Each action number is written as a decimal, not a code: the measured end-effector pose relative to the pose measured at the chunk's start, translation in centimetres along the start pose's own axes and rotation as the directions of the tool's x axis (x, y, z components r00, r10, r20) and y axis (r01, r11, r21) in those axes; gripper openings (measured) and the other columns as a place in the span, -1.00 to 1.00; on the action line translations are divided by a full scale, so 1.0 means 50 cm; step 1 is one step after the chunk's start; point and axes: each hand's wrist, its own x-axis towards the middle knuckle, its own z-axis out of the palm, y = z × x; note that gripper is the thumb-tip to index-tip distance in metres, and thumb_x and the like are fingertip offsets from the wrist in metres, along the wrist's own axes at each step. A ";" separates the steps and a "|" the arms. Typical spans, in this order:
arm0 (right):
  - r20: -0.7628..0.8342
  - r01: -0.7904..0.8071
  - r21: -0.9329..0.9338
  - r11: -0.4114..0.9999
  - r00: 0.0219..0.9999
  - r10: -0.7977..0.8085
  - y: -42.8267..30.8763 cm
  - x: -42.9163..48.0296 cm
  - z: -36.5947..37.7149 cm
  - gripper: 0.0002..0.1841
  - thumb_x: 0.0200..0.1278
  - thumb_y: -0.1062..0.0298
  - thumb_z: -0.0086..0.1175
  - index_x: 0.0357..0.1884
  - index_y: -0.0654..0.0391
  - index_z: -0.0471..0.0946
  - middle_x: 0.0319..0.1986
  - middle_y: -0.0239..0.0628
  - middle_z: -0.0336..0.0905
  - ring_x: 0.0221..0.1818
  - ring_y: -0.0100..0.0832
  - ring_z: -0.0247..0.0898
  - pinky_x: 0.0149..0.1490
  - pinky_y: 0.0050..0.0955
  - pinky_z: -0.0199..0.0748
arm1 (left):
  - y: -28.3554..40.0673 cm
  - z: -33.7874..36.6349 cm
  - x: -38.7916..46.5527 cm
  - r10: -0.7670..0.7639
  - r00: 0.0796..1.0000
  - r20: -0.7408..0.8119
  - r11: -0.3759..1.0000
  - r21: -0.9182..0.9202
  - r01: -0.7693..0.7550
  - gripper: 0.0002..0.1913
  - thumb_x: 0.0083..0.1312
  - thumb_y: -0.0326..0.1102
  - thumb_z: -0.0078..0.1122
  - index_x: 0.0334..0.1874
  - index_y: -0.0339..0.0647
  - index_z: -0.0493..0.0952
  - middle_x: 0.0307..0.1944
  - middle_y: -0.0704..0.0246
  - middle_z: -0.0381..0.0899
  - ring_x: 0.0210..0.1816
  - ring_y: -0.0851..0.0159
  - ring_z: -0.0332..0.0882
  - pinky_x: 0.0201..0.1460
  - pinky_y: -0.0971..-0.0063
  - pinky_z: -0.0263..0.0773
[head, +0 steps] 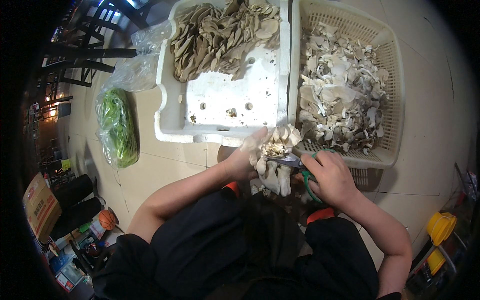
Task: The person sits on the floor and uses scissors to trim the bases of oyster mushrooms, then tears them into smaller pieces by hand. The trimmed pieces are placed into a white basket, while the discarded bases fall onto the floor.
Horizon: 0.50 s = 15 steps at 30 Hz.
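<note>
My left hand point(243, 159) holds a cluster of oyster mushrooms point(273, 176), its cut or broken base facing up. In my right hand point(332, 178) is a pair of scissors with green handles point(308, 185); the blades lie against the base of the cluster. Just beyond my left hand, a white foam box point(225, 133) holds whole oyster mushrooms point(225, 33) at its far end, with dark crumbs on its floor. To its right, a cream slotted plastic basket point(395, 93) contains a heap of separated mushroom pieces point(341, 86).
Left of the foam box, a clear plastic bag of green leafy vegetables point(118, 127) lies on the tiled floor point(168, 153). Dark chair or table legs point(90, 52) stand at upper left. A cardboard box point(41, 206) and a basketball point(107, 219) are at lower left, yellow objects point(441, 228) at lower right.
</note>
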 end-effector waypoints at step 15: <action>0.197 0.081 -0.044 0.996 0.978 -0.071 -0.020 0.056 0.042 -0.71 0.04 0.42 0.18 -0.14 0.15 0.49 -0.52 -0.13 0.45 -0.45 -0.07 0.53 -0.35 -0.17 0.50 | 0.014 -0.023 -0.084 -0.235 0.938 0.254 0.587 -0.733 0.345 -0.31 0.50 0.27 -0.45 0.39 -0.13 0.29 0.30 0.25 0.42 0.26 0.19 0.41 0.34 0.12 0.28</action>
